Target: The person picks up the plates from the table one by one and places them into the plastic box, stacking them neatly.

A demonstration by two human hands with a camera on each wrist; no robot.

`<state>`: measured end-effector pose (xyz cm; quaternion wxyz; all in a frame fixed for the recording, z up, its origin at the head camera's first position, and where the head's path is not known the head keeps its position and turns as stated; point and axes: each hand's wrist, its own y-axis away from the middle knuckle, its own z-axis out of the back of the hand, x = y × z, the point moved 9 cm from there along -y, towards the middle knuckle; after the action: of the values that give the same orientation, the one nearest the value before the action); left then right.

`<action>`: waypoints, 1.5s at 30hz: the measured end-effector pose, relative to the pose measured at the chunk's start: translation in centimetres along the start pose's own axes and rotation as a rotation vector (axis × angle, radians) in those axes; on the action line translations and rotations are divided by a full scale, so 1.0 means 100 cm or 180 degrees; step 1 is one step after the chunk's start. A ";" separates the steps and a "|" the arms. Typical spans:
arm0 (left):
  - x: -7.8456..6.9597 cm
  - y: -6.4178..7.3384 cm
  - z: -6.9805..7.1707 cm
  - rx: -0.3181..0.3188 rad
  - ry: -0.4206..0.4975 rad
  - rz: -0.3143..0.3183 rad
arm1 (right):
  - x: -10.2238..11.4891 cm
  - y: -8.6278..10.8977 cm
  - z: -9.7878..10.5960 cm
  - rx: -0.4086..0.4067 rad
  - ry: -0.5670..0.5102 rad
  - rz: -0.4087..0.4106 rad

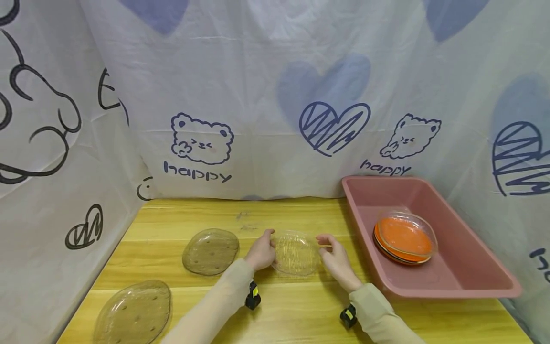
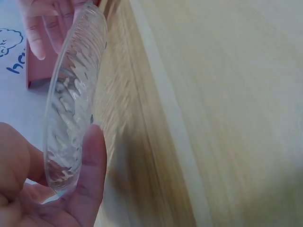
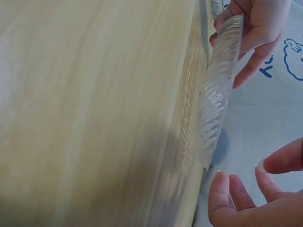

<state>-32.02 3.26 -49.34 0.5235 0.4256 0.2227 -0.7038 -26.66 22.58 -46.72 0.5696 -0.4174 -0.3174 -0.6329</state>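
A clear plate with a rippled surface [image 1: 296, 255] is at the middle of the table. My left hand [image 1: 261, 252] grips its left edge, thumb on one side and fingers on the other, as the left wrist view shows. In that view the plate [image 2: 73, 94] appears edge-on, a little off the wood. Near the opposite edge is my right hand [image 1: 336, 263], its fingers loosely bent. A gap shows between the plate [image 3: 217, 101] and the right hand [image 3: 255, 201] in the right wrist view, so it holds nothing.
Two brownish see-through plates lie at left, one farther back [image 1: 210, 252] and one near the front [image 1: 134, 313]. To the right stands a pink bin [image 1: 481, 292]. Inside it, a clear plate [image 1: 431, 231] tops a stack with an orange plate [image 1: 404, 236]. A printed curtain [image 1: 266, 157] hangs behind.
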 end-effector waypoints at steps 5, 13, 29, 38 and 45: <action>0.000 0.003 0.005 -0.0025 -0.0021 0.0006 | 0.000 0.000 -0.001 0.0037 0.0005 -0.0008; -0.002 0.011 0.012 -0.0139 0.0157 -0.0001 | -0.001 0.001 0.000 0.0041 0.0007 -0.0024; -0.020 0.012 0.017 -0.0405 0.0730 -0.0267 | -0.014 -0.002 -0.004 0.0190 -0.0724 -0.0421; -0.028 0.013 0.019 -0.0748 0.1151 -0.0344 | -0.014 0.000 -0.009 0.0319 -0.1333 -0.0585; -0.032 0.012 0.009 -0.0862 0.1330 -0.0363 | -0.012 0.001 -0.014 0.0432 -0.1615 -0.0691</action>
<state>-30.99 3.90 -46.06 0.4777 0.4745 0.4420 -0.5927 -26.83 21.90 -48.42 0.4275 -0.4869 -0.5343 -0.5428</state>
